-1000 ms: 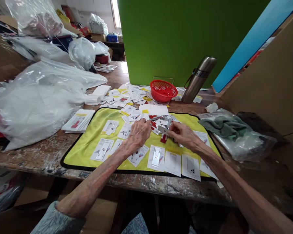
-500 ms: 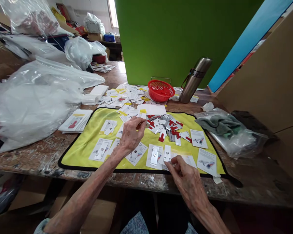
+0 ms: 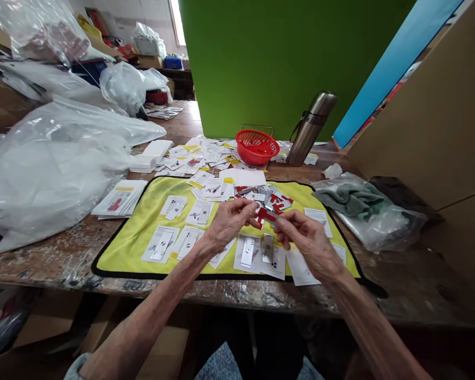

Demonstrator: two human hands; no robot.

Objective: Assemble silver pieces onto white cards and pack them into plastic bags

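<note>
Above the yellow cloth, my right hand pinches a flat grey metal plate with a red backing. Close to the plate's other end is my left hand, its thumb and fingers pressed together; what is between them is too small to tell. Below the hands, a silver plate lies on a printed card, with another silver plate on the card beside it. Under my right hand is a printed card. A pile of red-backed plates lies just beyond my fingers.
Several cards with plates lie on the cloth's left side. Loose cards spread behind it, by a red basket and a steel flask. Plastic bags crowd the left; a grey rag lies right.
My right hand has risen from the front cards and now holds a red-backed plate. My left hand has moved right, towards it. A silver plate now lies on its card where my right hand was.
</note>
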